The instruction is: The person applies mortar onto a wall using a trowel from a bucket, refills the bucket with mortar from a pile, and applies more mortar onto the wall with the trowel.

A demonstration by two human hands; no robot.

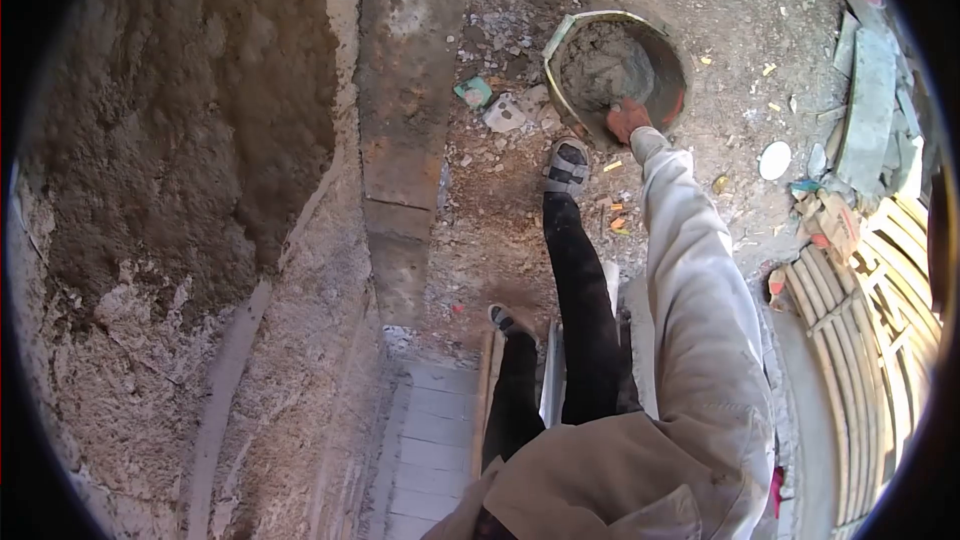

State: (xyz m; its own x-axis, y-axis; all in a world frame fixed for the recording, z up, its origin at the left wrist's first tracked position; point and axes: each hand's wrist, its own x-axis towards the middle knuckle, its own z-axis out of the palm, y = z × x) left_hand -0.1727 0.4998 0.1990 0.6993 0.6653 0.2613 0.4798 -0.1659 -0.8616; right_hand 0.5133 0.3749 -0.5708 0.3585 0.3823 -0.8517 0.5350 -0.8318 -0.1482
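A round bucket point(681, 76) with a pale rim stands on the dirt ground, holding wet grey mortar point(605, 65). My right hand point(627, 120) reaches over the bucket's near edge, its fingers curled at the mortar. Whatever those fingers hold, if anything, is too small to make out. The right arm is stretched forward in a light sleeve. My left hand does not show.
On the left rises a wall point(180, 120) partly coated with wet mortar, with a concrete ledge point(405, 140) beside it. Rubble point(505, 113) lies left of the bucket. At the right are stone slabs point(868, 110) and a bamboo rack point(835, 325).
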